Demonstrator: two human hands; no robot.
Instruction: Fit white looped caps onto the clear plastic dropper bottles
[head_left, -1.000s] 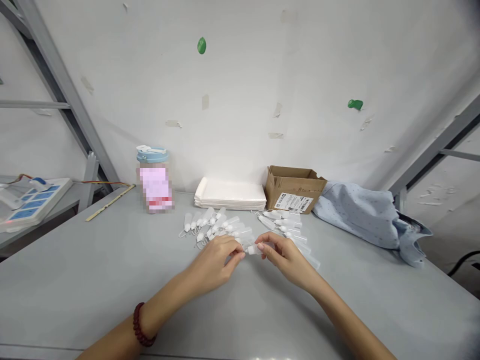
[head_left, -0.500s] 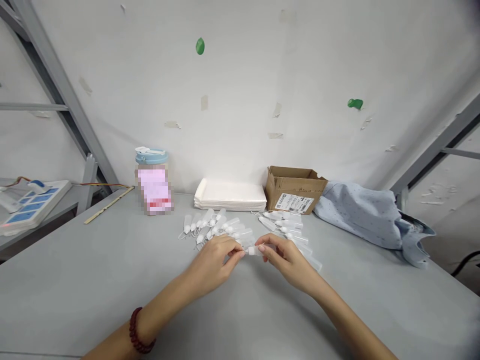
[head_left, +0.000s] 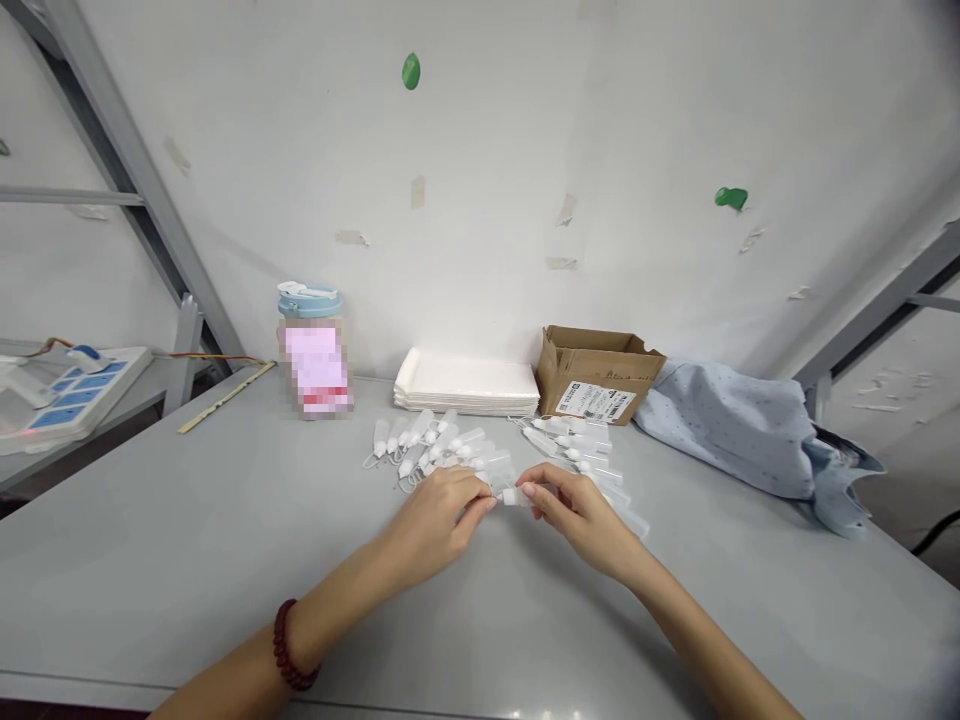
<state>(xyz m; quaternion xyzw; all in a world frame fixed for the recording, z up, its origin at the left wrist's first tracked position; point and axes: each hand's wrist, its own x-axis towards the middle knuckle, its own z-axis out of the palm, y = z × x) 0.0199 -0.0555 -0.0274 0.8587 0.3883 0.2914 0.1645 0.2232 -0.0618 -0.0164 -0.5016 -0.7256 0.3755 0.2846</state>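
Both my hands meet over the grey table (head_left: 187, 540) on one small clear plastic bottle (head_left: 514, 496) with a white cap. My left hand (head_left: 439, 520) pinches the cap end with thumb and forefinger. My right hand (head_left: 581, 515) grips the bottle's body, fingers curled round it. Just behind my left hand lies a pile of several similar capped bottles (head_left: 431, 445) with small loops. Another group of clear bottles (head_left: 577, 450) lies behind my right hand, partly hidden by it. A dark red bead bracelet (head_left: 289, 645) sits on my left wrist.
At the back by the wall stand a blue-lidded jar (head_left: 311, 350), a stack of white sheets (head_left: 469, 385) and an open cardboard box (head_left: 596, 375). A light blue cloth (head_left: 750, 430) lies at right. A wooden ruler (head_left: 225, 397) and a device with blue panels (head_left: 67, 395) are at left.
Both hands keep hold of the same small bottle with only slight finger movement. The view has shifted a little, so everything sits slightly to the right and higher.
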